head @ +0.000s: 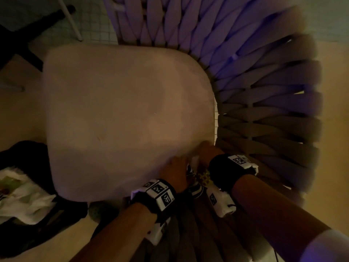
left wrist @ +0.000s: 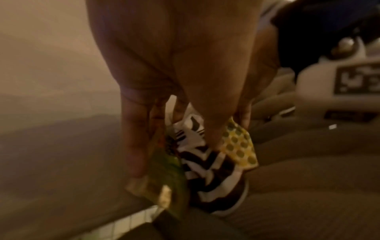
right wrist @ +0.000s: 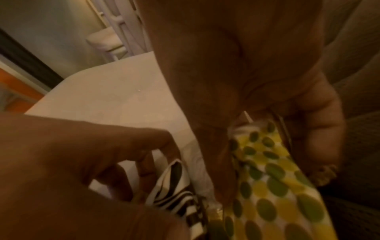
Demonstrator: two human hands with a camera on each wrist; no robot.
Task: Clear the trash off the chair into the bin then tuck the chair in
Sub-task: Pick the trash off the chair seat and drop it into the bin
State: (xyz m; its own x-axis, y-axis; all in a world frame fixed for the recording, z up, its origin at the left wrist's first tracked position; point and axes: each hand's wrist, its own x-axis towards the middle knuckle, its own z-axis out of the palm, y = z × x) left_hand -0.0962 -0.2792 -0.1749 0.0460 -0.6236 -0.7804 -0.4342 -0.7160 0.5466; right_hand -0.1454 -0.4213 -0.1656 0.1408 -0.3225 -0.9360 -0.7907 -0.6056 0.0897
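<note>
A crumpled zebra-striped wrapper [left wrist: 205, 164] and a napkin with yellow and green dots [right wrist: 273, 183] sit bunched at the near right corner of the chair's pale seat cushion [head: 120, 118], against the woven backrest [head: 264, 103]. The left hand [head: 174, 171] curls its fingers [left wrist: 135, 138] around the striped wrapper together with a green packet [left wrist: 168, 183]. The right hand [head: 207, 151] pinches the dotted napkin between thumb and curled fingers. A bin [head: 28, 188] with a white liner and trash inside stands on the floor left of the chair.
</note>
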